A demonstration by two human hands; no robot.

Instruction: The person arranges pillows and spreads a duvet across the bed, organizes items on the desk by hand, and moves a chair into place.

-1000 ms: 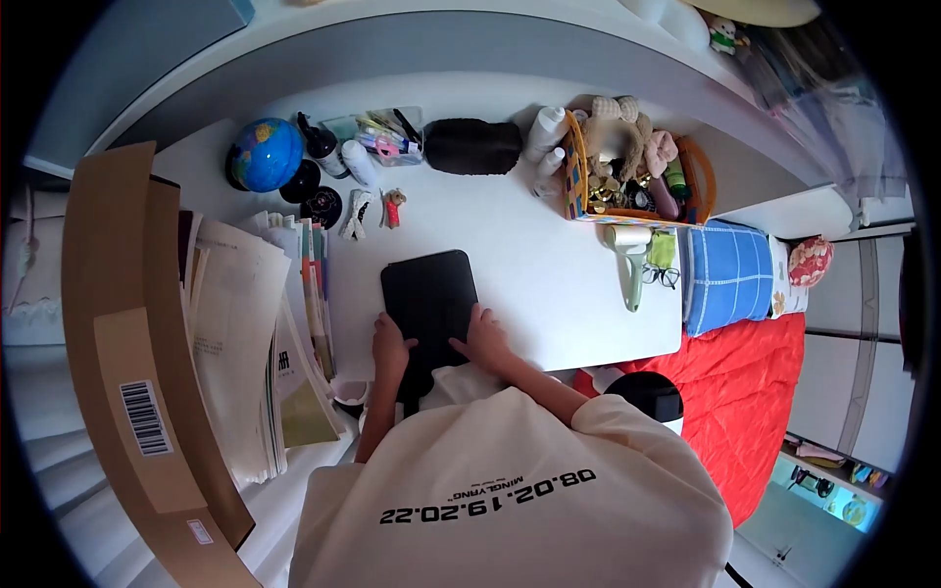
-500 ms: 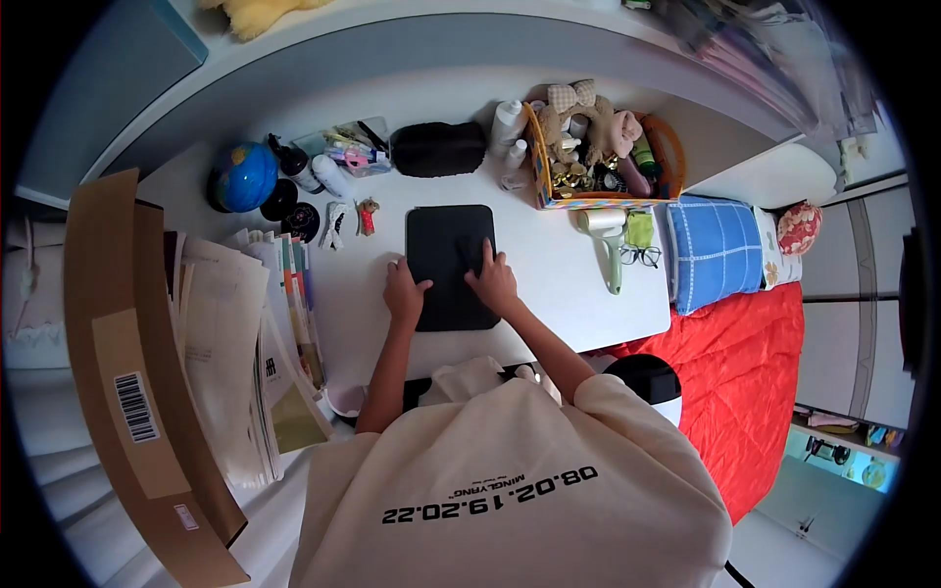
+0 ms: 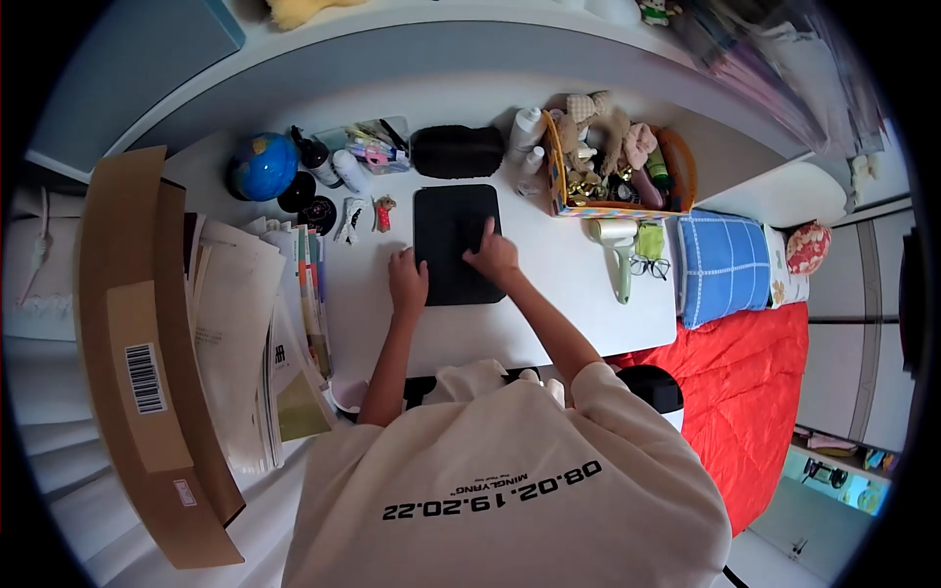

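Observation:
A black flat rectangular slab with rounded corners, like a tablet (image 3: 453,284), lies on the white desk in front of me. My left hand (image 3: 408,281) rests by its left edge, fingers slightly bent, with the thumb at the rim. Over the slab's right half is my right hand (image 3: 493,255). Its index finger points away from me and the thumb reaches inward; the other fingers are curled. Neither hand lifts anything. Whether the right fingertips press on the dark surface is hard to see.
Behind the slab lies a black fuzzy pouch (image 3: 458,153). A globe (image 3: 263,167) and bottles stand back left, a filled basket (image 3: 627,211) back right. A green-handled roller (image 3: 622,269) and glasses (image 3: 649,268) lie right. Papers (image 3: 240,343) and a cardboard box (image 3: 137,304) flank the left.
The whole view has shifted slightly, and the slab appears higher in it. My left thumb has drawn back to the slab's edge. My right fingers have curled more, leaving the index finger extended.

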